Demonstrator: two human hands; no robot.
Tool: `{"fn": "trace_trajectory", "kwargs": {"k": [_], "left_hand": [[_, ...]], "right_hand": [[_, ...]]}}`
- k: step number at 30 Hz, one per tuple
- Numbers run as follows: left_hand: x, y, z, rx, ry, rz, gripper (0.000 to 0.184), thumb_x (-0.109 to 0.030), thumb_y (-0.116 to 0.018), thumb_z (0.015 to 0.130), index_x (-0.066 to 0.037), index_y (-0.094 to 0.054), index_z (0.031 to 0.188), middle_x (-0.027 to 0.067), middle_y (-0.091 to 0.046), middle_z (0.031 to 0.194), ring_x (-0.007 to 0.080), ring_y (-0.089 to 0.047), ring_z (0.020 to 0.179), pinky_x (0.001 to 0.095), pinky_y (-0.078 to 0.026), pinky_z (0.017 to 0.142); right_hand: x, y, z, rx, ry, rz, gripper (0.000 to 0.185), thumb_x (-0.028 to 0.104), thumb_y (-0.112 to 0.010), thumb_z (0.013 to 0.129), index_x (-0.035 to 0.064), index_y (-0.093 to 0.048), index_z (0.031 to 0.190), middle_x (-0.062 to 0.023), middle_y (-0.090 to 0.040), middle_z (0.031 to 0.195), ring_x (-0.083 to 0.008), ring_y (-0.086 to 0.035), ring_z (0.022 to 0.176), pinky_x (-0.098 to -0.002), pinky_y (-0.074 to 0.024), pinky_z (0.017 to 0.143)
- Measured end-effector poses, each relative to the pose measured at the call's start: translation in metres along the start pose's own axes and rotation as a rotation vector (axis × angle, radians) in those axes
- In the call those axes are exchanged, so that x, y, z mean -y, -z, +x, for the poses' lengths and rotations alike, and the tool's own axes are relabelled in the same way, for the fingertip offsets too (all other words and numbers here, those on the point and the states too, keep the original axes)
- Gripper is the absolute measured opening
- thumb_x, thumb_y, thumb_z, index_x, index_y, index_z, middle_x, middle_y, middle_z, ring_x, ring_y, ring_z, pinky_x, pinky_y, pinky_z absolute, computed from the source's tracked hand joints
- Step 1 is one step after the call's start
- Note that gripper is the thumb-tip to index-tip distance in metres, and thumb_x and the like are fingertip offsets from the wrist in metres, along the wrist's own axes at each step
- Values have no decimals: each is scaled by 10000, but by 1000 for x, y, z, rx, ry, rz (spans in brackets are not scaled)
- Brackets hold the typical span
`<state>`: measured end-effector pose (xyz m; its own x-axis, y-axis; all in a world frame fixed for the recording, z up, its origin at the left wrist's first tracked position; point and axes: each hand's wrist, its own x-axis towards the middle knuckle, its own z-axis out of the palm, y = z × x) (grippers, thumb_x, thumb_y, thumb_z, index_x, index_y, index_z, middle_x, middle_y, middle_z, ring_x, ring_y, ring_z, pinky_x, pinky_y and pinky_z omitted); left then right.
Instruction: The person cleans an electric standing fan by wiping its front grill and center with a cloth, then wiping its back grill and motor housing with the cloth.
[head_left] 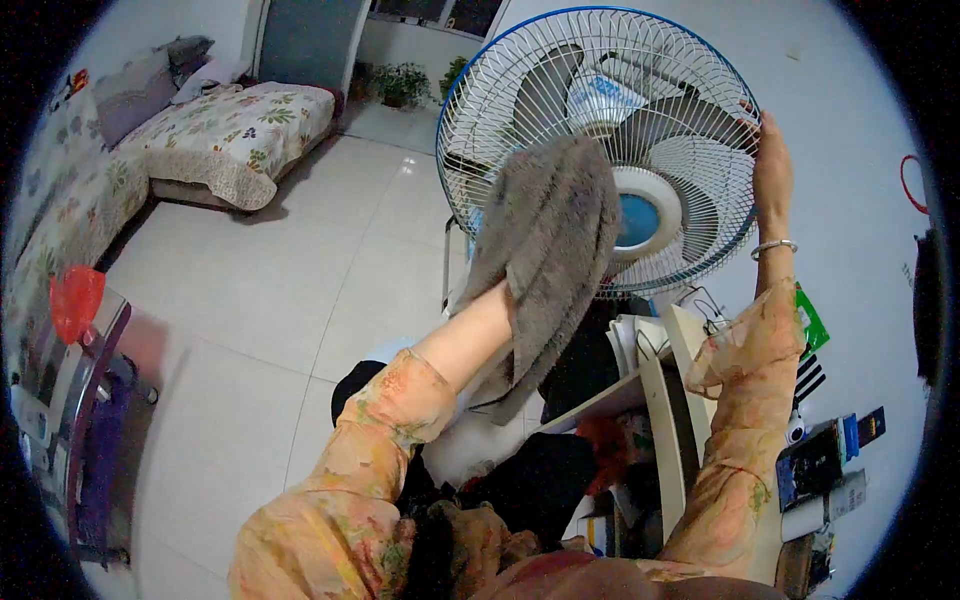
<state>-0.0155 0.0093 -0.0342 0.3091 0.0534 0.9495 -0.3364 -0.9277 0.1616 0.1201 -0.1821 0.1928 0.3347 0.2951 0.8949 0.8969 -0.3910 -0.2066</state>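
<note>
Right hand (772, 170) curled around the rim of the fan guard (620, 110), left hand hidden under a grey cloth (555, 220).
Whether the left hand clenches the cloth cannot be told; the cloth hangs before the guard, beside its blue-centred hub (638, 220). Cream shelving (660, 440) stands below; across the tiled floor (270, 300), a leaf-patterned cover (235, 125) drapes a sofa.

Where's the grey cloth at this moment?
In the head view, the grey cloth is near the centre, draped over the left hand, which it hides, in front of the fan and just left of its blue hub.
</note>
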Motion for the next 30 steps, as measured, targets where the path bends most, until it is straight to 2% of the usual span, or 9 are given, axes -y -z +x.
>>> {"fn": "trace_trajectory", "kwargs": {"k": [4, 15, 22, 25, 26, 28, 30], "left_hand": [[23, 17, 15, 8, 22, 107, 583, -248, -521, 879, 17, -354, 1371, 224, -374, 1392, 327, -352, 1305, 412, -226, 1124], [79, 53, 23, 27, 185, 298, 573, -245, -515, 885, 14, -357, 1370, 222, -374, 1393, 323, -355, 1304, 414, -232, 1123], [67, 46, 14, 45, 195, 317, 566, -244, -511, 889, 13, -359, 1370, 221, -374, 1394, 321, -358, 1303, 415, -236, 1122], [58, 44, 10, 65, 178, 346, 563, -243, -509, 890, 12, -360, 1370, 220, -374, 1395, 320, -359, 1303, 415, -238, 1121], [55, 43, 8, 75, 169, 361, 562, -243, -509, 891, 12, -361, 1370, 220, -374, 1395, 319, -359, 1303, 415, -239, 1121], [42, 43, 4, 113, 138, 437, 560, -242, -507, 892, 11, -361, 1370, 220, -374, 1395, 319, -360, 1302, 415, -240, 1121], [22, 42, 0, 182, 49, 674, 558, -242, -506, 893, 11, -362, 1370, 219, -374, 1395, 318, -360, 1302, 416, -241, 1120]], "right_hand": [[2, -1, -3, -37, 32, -42, 500, 445, -372, 972, 66, -614, 1192, -113, -653, 1036, -187, -584, 889, -301, -435, 831], [5, 0, -1, -32, 21, -4, 492, 432, -384, 966, 54, -626, 1167, -124, -645, 1065, -193, -590, 929, -316, -445, 834], [10, 1, -3, -21, 40, -34, 479, 397, -365, 979, 31, -600, 1182, -155, -633, 1094, -214, -593, 985, -322, -429, 885], [-18, 1, 8, -51, 136, -79, 467, 378, -359, 983, 24, -599, 1171, -160, -624, 1125, -233, -592, 1007, -334, -422, 906], [-20, 2, 10, -30, 100, -50, 466, 377, -356, 983, 27, -592, 1180, -161, -620, 1136, -243, -591, 1015, -339, -422, 909], [-23, 4, 11, 10, 26, 10, 463, 374, -350, 984, 33, -579, 1197, -163, -611, 1159, -262, -588, 1030, -350, -423, 916], [-31, 1, 7, -27, 159, -94, 437, 349, -347, 988, 48, -552, 1230, -157, -611, 1165, -269, -585, 1039, -358, -428, 916]]}}
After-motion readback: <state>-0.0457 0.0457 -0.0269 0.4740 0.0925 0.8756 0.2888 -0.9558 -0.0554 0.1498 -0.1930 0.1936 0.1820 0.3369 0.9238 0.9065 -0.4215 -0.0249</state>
